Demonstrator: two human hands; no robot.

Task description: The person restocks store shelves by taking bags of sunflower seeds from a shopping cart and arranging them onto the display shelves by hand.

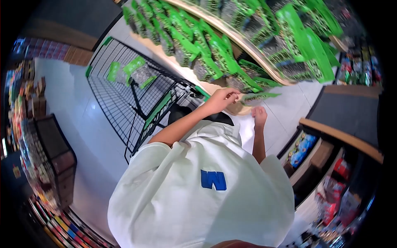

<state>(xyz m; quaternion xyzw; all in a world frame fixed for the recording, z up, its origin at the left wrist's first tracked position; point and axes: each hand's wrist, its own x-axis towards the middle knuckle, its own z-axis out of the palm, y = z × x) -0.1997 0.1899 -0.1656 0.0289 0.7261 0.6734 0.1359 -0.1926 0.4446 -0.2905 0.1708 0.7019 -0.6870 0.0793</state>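
My left hand (223, 100) is raised in front of my body beside the lower shelf edge, its fingers curled inward. Close to it on the right, my right hand (259, 117) is also closed, slightly blurred. What either hand holds, if anything, is too small or hidden to make out. A pale, bright patch shows below and between them; its kind is unclear. Just beyond the hands lies a green-edged packet (261, 97) at the shelf's end. The handle end of a wire shopping cart (113, 93) is near my left hand, with green-and-clear packets (139, 71) inside.
Tiered wooden shelves (237, 35) hold several rows of green packets ahead. A dark display stand (56, 153) with packed goods is at left. On the right, a wood-edged shelf unit (339, 138) holds boxes and red packages. Pale floor tiles (89, 111) run between them.
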